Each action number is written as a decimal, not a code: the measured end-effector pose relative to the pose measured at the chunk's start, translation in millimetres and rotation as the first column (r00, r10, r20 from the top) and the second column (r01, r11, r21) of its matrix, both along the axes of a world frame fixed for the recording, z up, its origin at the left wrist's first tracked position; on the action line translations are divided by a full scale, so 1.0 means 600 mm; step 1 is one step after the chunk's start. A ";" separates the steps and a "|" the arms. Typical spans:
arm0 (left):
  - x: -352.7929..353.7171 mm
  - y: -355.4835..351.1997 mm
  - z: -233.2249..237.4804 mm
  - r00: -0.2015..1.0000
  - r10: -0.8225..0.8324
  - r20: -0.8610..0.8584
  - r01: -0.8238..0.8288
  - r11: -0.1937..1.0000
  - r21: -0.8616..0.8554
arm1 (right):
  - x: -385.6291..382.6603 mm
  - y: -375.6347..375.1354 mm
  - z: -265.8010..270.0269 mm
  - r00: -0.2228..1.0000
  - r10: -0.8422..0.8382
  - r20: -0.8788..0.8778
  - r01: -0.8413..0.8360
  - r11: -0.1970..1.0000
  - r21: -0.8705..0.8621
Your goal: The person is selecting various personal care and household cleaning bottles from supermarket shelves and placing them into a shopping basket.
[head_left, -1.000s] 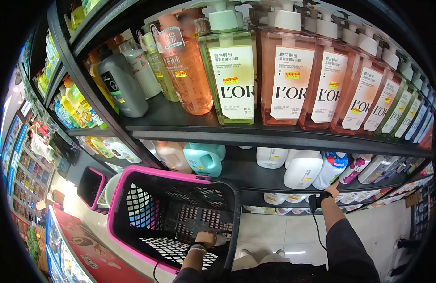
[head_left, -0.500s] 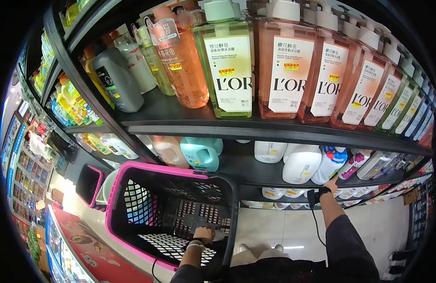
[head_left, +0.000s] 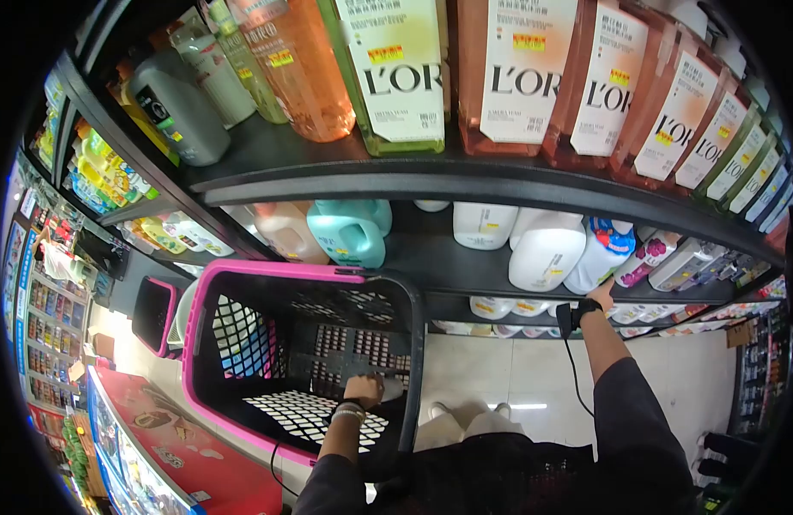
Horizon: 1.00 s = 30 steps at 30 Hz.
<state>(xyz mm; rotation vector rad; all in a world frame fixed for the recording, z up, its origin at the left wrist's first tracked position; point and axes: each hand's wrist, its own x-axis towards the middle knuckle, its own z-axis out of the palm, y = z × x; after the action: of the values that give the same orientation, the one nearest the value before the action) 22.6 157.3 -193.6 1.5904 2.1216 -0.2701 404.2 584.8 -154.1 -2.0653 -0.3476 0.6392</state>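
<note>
My left hand [head_left: 367, 390] is closed in a fist over the inside of the black shopping basket [head_left: 418, 343] with the pink rim. Something pale and greyish shows beside its knuckles, and I cannot tell what the fingers hold. Out to the right, my right hand [head_left: 601, 298] reaches to the front edge of the lower shelf, fingers partly visible and stretched toward the bottles. Closest to it are a white-and-blue bottle [head_left: 595, 262] and a pink-and-white bottle [head_left: 647, 259]. A large white bottle [head_left: 546, 251] stands just left of these.
Pump bottles [head_left: 521, 77] line the upper shelf [head_left: 465, 178] above. A turquoise jug [head_left: 349, 236] sits behind the basket's rim. Another pink-trimmed basket [head_left: 154, 318] stands on the left, near a red counter [head_left: 190, 446]. A cable [head_left: 578, 390] hangs from my right wrist.
The view has tilted downward, so the shelves and basket sit higher in it. Both hands keep nearly the same places relative to the basket and the shelf.
</note>
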 end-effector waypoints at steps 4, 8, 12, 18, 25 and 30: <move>0.002 0.004 0.006 1.000 -0.007 -0.026 0.009 0.998 0.055 | -0.006 -0.006 0.009 1.000 0.001 0.003 -0.001 1.000 0.018; 0.002 -0.004 -0.003 0.999 -0.012 -0.041 0.018 0.988 0.156 | -0.013 -0.008 0.016 1.000 -0.020 -0.016 0.021 0.999 0.029; 0.002 -0.002 -0.003 0.999 -0.002 -0.036 0.007 0.987 0.162 | -0.012 -0.008 0.020 0.999 -0.020 -0.029 0.020 1.000 0.011; 0.002 -0.002 -0.003 0.999 -0.001 -0.032 0.006 0.988 0.156 | -0.012 -0.008 0.020 0.999 -0.016 -0.046 0.017 1.000 0.012; 0.002 0.002 -0.001 0.999 0.012 -0.029 -0.008 0.989 0.150 | -0.011 -0.005 0.015 0.999 -0.018 0.027 0.019 1.000 -0.016; 0.002 0.004 0.003 0.999 0.003 -0.053 0.005 0.989 0.150 | -0.012 -0.012 0.023 0.999 0.022 -0.031 -0.021 0.999 0.024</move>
<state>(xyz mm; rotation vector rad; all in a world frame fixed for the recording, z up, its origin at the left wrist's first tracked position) 24.0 159.5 -192.1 1.6851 2.2283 -0.1576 396.7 577.4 -140.5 -2.0294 -0.3582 0.6769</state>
